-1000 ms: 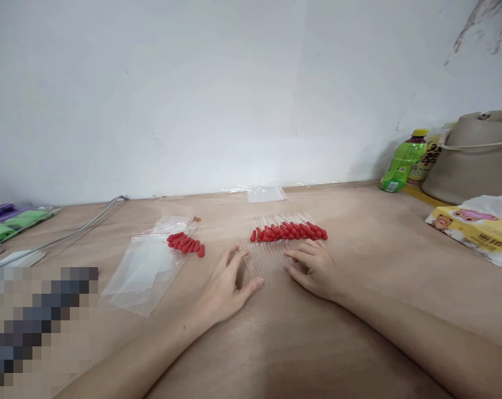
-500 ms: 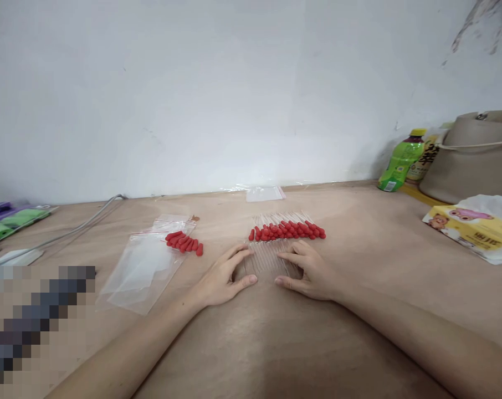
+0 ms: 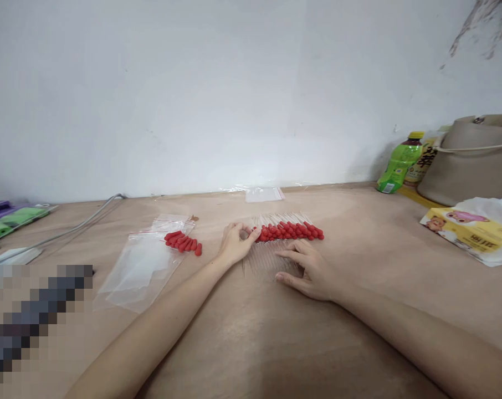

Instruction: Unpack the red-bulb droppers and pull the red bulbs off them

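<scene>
Ctr frame: we're prob. evening up red pieces (image 3: 291, 230); our L hand (image 3: 234, 244) at their left end, grip unclear; R hand (image 3: 313, 271) unclenched at clear sticks (image 3: 262, 258). Next needs light touch.

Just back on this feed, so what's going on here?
A person has both bare hands at a brown tabletop. The left hand is at the left end of a row of small, red, bulb-shaped pieces; whether it grips one is hard to tell. The right hand is open, its fingertips over or on the thin, clear, straight tubes lying just in front of that row. A smaller cluster of red pieces lies to the left, partly over flat, clear plastic bags.
</scene>
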`<state>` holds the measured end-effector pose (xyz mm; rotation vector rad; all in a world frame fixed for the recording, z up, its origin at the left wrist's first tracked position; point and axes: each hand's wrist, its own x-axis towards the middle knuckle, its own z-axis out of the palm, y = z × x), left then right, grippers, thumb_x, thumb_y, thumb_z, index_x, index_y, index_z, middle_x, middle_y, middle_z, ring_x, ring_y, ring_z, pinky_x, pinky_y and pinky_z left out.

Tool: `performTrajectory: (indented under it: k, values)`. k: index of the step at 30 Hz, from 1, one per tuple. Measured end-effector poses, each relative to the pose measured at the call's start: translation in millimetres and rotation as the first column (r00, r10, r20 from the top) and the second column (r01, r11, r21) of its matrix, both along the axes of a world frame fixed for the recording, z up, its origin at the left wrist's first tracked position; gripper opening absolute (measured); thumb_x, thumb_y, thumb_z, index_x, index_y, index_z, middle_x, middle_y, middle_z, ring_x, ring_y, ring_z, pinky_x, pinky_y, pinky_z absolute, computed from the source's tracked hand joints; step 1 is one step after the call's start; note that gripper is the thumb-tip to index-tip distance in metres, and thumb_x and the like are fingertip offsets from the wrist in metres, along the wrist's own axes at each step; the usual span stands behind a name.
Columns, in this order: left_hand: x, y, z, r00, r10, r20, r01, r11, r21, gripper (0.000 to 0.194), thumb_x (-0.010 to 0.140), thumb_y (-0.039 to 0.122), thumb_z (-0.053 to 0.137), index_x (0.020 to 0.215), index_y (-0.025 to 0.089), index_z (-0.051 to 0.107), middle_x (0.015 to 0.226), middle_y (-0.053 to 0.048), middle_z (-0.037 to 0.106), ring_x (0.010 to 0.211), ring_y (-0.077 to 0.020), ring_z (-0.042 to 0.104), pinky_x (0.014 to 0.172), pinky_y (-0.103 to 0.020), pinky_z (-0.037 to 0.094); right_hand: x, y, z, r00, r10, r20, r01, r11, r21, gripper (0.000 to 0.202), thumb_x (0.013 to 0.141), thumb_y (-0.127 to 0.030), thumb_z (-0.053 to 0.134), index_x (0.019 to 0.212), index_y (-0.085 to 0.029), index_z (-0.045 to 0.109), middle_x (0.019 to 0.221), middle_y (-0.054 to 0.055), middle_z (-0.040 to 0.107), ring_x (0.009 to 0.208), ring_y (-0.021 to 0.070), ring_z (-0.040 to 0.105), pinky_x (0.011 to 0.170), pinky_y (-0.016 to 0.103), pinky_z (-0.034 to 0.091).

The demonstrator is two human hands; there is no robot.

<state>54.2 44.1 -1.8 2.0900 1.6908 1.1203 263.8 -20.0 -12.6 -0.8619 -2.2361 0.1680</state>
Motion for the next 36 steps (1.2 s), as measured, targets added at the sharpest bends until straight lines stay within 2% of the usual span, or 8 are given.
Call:
performTrajectory:
  k: [10, 17, 21, 25, 29, 32, 36]
  values:
    - [5, 11, -7.1, 0.998, 0.024, 0.055, -0.023, 1.0, -0.017, 0.025, 0.071, 0.039, 0.056, 0.062, 0.017, 0.063, 0.089, -0.007, 0.059, 0.096, -0.0214, 0.051, 0.088, -0.035, 0.035, -1, 0, -2.2, 0.998, -0.027, -0.057, 0.03, 0.999, 0.043, 0.028, 0.078, -0.035, 0.057, 0.101, -0.018, 0.058, 0.093, 0.009, 0.053, 0.087, 0.0196, 0.049, 0.077, 0.037, 0.043]
    - [1, 11, -9.7, 0.971, 0.064, 0.228, -0.06, 0.998, -0.028, 0.028, 0.072, 0.037, 0.053, 0.058, 0.015, 0.062, 0.088, -0.008, 0.065, 0.089, -0.0203, 0.059, 0.083, -0.032, 0.041, -1, 0, -1.0, 0.994, -0.043, -0.097, 0.05, 0.996, 0.078, 0.024, 0.078, -0.03, 0.056, 0.099, -0.019, 0.059, 0.091, 0.008, 0.053, 0.085, 0.019, 0.049, 0.075, 0.036, 0.044]
    - [-15, -12, -5.4, 0.944, 0.041, 0.328, -0.037, 0.999, -0.02, 0.026, 0.073, 0.038, 0.053, 0.066, 0.014, 0.062, 0.09, -0.007, 0.067, 0.085, -0.0183, 0.061, 0.078, -0.029, 0.046, 0, 0, -1.4, 0.986, -0.08, -0.144, 0.095, 0.991, 0.097, 0.024, 0.078, -0.028, 0.055, 0.1, -0.019, 0.058, 0.091, 0.008, 0.052, 0.084, 0.0188, 0.049, 0.074, 0.036, 0.045]
    - [-43, -44, -2.5, 0.933, 0.006, 0.359, -0.004, 1.0, -0.007, 0.023, 0.071, 0.037, 0.058, 0.073, 0.015, 0.061, 0.084, -0.006, 0.067, 0.077, -0.0168, 0.062, 0.073, -0.028, 0.049, 1, 2, -4.2, 0.983, -0.089, -0.162, 0.108, 0.988, 0.112, 0.025, 0.078, -0.028, 0.055, 0.101, -0.019, 0.058, 0.092, 0.008, 0.052, 0.086, 0.0196, 0.05, 0.074, 0.036, 0.045]
    - [-62, -64, -3.8, 0.92, -0.04, 0.389, 0.036, 0.999, 0.019, 0.022, 0.071, 0.037, 0.06, 0.074, 0.015, 0.059, 0.083, -0.006, 0.066, 0.07, -0.0145, 0.062, 0.064, -0.026, 0.051, 1, 3, -6.5, 0.984, -0.095, -0.154, 0.116, 0.984, 0.132, 0.028, 0.078, -0.029, 0.054, 0.105, -0.02, 0.056, 0.094, 0.009, 0.053, 0.087, 0.0205, 0.051, 0.075, 0.037, 0.046]
    - [-61, -75, -2.3, 0.95, -0.124, 0.287, 0.1, 0.99, 0.1, 0.016, 0.072, 0.032, 0.061, 0.07, 0.016, 0.059, 0.08, -0.004, 0.066, 0.067, -0.0134, 0.062, 0.06, -0.025, 0.052, 1, 0, -4.4, 0.977, -0.144, -0.158, 0.171, 0.97, 0.174, 0.041, 0.078, -0.029, 0.054, 0.118, -0.02, 0.047, 0.103, 0.01, 0.052, 0.096, 0.0223, 0.051, 0.081, 0.039, 0.045]
    - [-49, -86, 3.1, 0.97, -0.24, -0.027, 0.24, 0.94, 0.243, 0.005, 0.072, 0.023, 0.061, 0.07, 0.018, 0.06, 0.08, -0.002, 0.066, 0.071, -0.0126, 0.062, 0.064, -0.024, 0.052, -2, -6, 2.1, 0.989, -0.137, -0.049, 0.146, 0.929, 0.341, 0.059, 0.078, -0.036, 0.054, 0.131, -0.019, 0.034, 0.124, 0.013, 0.046, 0.115, 0.0257, 0.042, 0.095, 0.044, 0.036]
